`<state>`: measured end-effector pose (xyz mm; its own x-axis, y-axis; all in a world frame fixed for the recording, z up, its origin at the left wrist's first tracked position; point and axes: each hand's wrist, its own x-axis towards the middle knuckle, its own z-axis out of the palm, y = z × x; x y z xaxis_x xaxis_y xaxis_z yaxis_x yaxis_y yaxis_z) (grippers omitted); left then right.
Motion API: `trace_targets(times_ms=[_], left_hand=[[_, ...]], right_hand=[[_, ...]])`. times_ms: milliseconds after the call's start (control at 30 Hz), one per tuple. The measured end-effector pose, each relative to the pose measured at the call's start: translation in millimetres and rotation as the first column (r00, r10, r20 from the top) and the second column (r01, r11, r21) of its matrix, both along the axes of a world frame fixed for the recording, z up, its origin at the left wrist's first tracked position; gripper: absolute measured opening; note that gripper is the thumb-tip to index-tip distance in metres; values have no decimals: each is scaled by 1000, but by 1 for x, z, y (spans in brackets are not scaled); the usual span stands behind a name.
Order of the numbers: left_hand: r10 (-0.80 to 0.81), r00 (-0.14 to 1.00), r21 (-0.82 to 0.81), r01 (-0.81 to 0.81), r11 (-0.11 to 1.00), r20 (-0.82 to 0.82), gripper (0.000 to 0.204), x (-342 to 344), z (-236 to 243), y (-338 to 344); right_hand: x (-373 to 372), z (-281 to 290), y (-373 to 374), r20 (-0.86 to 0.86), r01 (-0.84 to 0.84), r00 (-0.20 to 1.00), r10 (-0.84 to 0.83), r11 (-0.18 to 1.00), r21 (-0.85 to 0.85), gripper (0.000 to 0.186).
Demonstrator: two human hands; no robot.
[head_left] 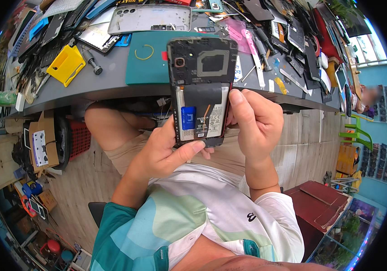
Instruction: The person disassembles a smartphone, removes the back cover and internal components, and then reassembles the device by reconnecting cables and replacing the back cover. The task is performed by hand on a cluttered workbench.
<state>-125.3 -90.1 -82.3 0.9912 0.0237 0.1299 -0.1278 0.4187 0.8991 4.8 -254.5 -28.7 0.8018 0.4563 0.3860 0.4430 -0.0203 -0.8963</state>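
An opened smartphone (202,56) without its back cover is held upright before me, its inner side facing me. The black upper frame with the camera shows above a silver battery (186,97) that bears a blue sticker and a dark ribbon cable. My left hand (164,151) grips the lower left corner, thumb across the bottom edge. My right hand (256,119) is closed at the right edge, thumb and fingers pinching near the battery's side; the fingertips are partly hidden behind the phone. Beyond the phone a green mat (146,67) lies on the desk.
A yellow plastic holder (67,65) and a screwdriver (92,62) lie at the left of the desk. A grey phone back cover (150,20) rests beyond the mat. Phone parts and tools are heaped along the far side. A red crate (79,139) stands on the floor at left.
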Motion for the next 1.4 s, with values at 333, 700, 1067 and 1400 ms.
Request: trace_targets(times_ms=[333, 700, 1067, 1400], left_hand=[[53, 997, -149, -44, 988, 60, 50, 5, -3, 2], [125, 986, -69, -118, 991, 109, 48, 14, -4, 7], [210, 971, -54, -205, 977, 116, 41, 18, 6, -2], [198, 977, -47, -195, 980, 77, 51, 15, 8, 3]], right_hand=[[2, -1, -9, -225, -206, 949, 222, 974, 91, 15], [-11, -7, -15, -265, -237, 935, 236, 971, 27, 18], [-10, -9, -17, -248, -231, 939, 239, 971, 60, 17], [-15, -13, -13, -352, -217, 905, 239, 971, 102, 16]])
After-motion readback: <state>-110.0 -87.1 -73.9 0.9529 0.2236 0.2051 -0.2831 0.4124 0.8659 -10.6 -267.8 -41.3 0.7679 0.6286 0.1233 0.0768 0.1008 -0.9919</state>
